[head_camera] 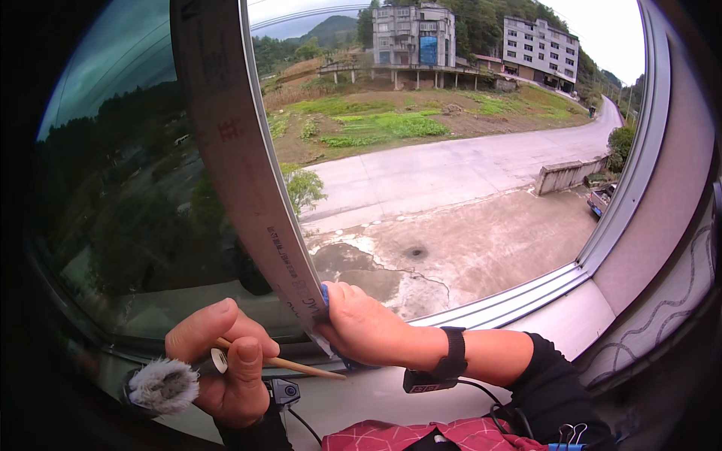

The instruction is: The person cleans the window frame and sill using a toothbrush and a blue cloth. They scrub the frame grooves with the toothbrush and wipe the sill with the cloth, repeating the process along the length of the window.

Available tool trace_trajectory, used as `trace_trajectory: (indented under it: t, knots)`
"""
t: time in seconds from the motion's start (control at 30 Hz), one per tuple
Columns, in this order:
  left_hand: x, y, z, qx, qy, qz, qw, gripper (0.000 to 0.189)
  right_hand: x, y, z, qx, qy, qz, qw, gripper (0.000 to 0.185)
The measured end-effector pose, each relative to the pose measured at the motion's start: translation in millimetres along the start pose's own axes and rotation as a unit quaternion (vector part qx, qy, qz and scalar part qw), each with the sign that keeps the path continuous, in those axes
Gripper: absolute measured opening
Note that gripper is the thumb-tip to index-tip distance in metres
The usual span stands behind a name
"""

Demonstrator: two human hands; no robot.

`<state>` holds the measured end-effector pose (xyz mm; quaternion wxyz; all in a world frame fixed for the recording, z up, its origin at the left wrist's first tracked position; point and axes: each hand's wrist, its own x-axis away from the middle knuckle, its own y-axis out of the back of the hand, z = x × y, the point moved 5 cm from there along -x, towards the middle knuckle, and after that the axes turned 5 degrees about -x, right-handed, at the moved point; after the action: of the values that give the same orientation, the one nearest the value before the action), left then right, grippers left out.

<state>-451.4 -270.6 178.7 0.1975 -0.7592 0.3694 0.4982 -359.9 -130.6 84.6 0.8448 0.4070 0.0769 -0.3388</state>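
Note:
My left hand point(231, 361) grips a thin wooden stick point(307, 368) between thumb and fingers, its tip pointing right near the window's foot. A fluffy grey-white brush head point(163, 386) stands beside the same hand; whether it joins the stick cannot be seen. My right hand point(361, 324) is closed around the lower edge of the upright window frame member point(248, 169), with a piece of blue cloth point(325, 294) showing between hand and frame. The frame bears protective film with writing; a loose film end hangs by my right hand.
Dark glass point(135, 225) lies left of the upright. The window track point(507, 301) runs along the bottom, above a pale sill point(383, 394). A patterned curtain or cloth point(660, 315) is at right. Small devices with cables are on both wrists. Outside are a road and buildings.

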Motion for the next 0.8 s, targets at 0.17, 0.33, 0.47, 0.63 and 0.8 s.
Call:
trace_trajectory:
  t: [0.17, 0.33, 0.47, 0.63, 0.8]
  knots:
    - [-1.8, 4.8, 2.1, -0.034, -0.009, -0.008, 0.999, 0.038, -6.8, -20.0, -0.4, -0.012, 0.005, 0.009, 1.000, 0.042]
    - [-7.8, 13.5, 4.0, -0.022, -0.055, -0.005, 0.998, 0.043, -23.0, -32.9, 9.4, -0.046, 0.018, 0.083, 0.995, 0.034]
    - [-14.6, 19.0, -1.3, -0.040, -0.057, 0.027, 0.997, 0.034, -30.5, -38.9, 23.8, -0.061, 0.082, 0.130, 0.986, 0.022]
    - [-22.3, 21.6, -5.8, 0.000, -0.112, 0.065, 0.992, 0.036, -31.7, -50.7, 24.2, -0.147, 0.026, 0.156, 0.976, 0.019]
    - [-19.3, 16.6, -5.0, 0.027, -0.112, 0.060, 0.991, 0.045, -25.1, -44.1, 32.2, -0.078, 0.091, 0.179, 0.976, 0.023]
